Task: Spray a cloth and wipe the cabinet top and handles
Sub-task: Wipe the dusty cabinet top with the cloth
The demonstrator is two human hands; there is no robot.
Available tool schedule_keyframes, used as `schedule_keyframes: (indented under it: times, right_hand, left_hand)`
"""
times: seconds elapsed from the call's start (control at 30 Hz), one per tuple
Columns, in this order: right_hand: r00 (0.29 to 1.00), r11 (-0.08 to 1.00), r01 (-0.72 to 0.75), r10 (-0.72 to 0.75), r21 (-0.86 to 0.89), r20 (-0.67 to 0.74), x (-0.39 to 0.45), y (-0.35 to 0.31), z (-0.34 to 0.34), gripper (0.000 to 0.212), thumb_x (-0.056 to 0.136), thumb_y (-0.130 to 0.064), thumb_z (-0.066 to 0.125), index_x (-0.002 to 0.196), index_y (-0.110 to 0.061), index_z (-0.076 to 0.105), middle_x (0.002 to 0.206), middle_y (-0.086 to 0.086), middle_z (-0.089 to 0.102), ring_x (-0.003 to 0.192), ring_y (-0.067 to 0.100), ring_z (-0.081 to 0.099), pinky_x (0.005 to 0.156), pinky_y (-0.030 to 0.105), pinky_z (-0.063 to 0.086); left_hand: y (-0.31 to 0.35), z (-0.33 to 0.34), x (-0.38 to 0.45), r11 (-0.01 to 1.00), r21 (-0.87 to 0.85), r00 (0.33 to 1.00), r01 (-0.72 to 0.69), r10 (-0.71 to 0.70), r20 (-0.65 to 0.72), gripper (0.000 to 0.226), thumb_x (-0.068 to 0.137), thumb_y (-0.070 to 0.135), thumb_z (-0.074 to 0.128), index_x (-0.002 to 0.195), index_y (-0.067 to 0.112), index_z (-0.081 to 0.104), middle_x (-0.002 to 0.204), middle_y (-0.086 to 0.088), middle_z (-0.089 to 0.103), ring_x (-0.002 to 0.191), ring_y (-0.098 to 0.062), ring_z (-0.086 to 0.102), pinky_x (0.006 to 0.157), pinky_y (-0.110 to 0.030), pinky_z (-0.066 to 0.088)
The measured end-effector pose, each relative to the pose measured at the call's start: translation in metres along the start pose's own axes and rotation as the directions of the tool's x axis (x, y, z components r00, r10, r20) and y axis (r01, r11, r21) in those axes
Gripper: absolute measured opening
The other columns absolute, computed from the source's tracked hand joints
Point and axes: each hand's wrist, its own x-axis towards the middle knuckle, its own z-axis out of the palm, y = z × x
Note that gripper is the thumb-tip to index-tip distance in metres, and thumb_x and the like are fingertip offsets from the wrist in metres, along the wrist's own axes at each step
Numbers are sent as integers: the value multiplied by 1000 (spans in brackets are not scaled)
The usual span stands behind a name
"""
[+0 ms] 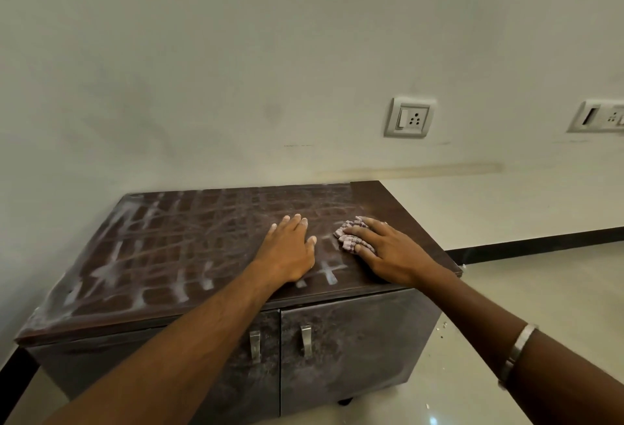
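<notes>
Your right hand (388, 249) presses the cloth (351, 235) flat-fingered; sweep toward nine o'clock across the streaked cabinet top (169, 249), left hand (287, 249) flat, bracing.

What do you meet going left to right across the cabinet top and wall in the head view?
Dusty streaked part of the cabinet top → left hand flat on the top → cloth → right hand pressing the cloth → first wall socket → second wall socket.

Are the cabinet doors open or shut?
Shut. Both cabinet doors sit flat, edges meeting, the handles side by side.
</notes>
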Motion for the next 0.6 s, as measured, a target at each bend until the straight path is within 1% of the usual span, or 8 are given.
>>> schedule_keyframes:
  times: [0.17,0.27,0.33,0.4,0.43,0.47,0.53,0.6]
  right_hand:
    - [997,999,-49,50,-8,54,13,10,-9,47,99,-52,29,146,-43,30,157,-4,19,144,20,24,118,40,21]
    - [989,999,42,-42,3,144,22,13,-17,47,100,-50,30,146,-45,28,154,-2,18,142,21,24,119,38,19]
    - [979,986,136,-118,-101,165,22,17,-26,49,98,-55,29,146,-47,25,154,-2,23,141,21,22,118,36,17]
    - [984,961,168,-150,-219,98,20,20,-34,56,94,-59,35,147,-48,22,152,-3,26,139,22,23,116,40,21]
    - [992,965,123,-115,-233,47,17,18,-34,59,93,-56,43,147,-46,24,150,-2,27,137,23,24,115,41,24]
    - [998,973,59,-64,-224,-13,13,14,-32,60,92,-52,50,147,-42,27,148,-1,29,135,24,28,113,41,27]
    - [993,982,-33,12,-185,-115,7,3,-20,55,93,-39,56,144,-31,38,143,3,37,128,26,38,108,39,34]
    - [986,992,-42,22,-121,-164,5,-2,-8,47,95,-24,55,141,-24,46,141,6,43,124,29,43,105,38,38]
  left_hand:
    - [-6,-4,3,1000,-10,1000,6,-7,-18,57,103,35,26,154,10,16,162,-5,10,150,-22,5,122,-40,5]
    - [-11,-4,2,1000,-17,1000,11,-11,-23,57,103,35,26,153,10,16,162,-5,10,150,-22,5,122,-40,6]
    - [-12,-4,1,1000,-17,1000,13,-13,-20,57,103,35,26,153,10,16,162,-5,10,150,-22,5,122,-40,6]
    - [-13,-3,2,1000,-14,1000,15,-15,-18,57,103,35,26,153,10,16,162,-6,10,150,-22,5,122,-40,6]
    - [-12,-3,3,1000,-13,1000,15,-15,-19,57,103,35,26,153,10,16,162,-5,10,150,-22,5,122,-40,5]
    - [-12,-3,3,1000,-15,1000,14,-14,-20,57,103,36,26,154,10,16,162,-5,10,150,-22,5,122,-40,5]
    - [-10,-3,4,1000,-24,1000,14,-14,-23,57,103,36,26,154,10,16,162,-5,10,150,-22,5,122,-40,5]
    - [-8,-4,3,999,-32,1000,11,-12,-23,57,103,36,26,154,10,16,162,-5,10,150,-22,5,122,-40,5]
